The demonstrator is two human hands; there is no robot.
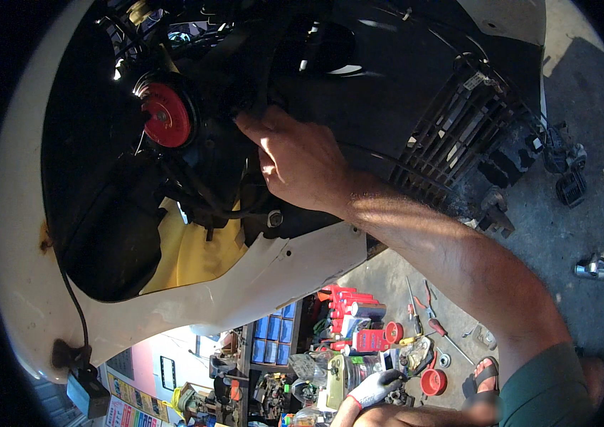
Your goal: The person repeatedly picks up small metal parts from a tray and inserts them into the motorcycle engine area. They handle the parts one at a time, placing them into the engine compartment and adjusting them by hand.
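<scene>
One bare right hand [302,156] inside opening of pale body panel [309,263]; fingers curled, tips lost in shadow, grip cannot be told. Red disc [167,114], round, left of fingers, apart, toward opening's left edge. Gloved hand [380,388], owner unclear, farther.

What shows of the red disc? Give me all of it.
The red disc looks hard and smooth, perhaps painted metal, with a small round fitting near its centre and a dark notch on its left side. A black rim borders it. Its face is turned toward the camera, partly sunlit. It sits above the yellow panel and left of the right hand, apart from the fingers. Its mounting is lost in shadow.
</scene>
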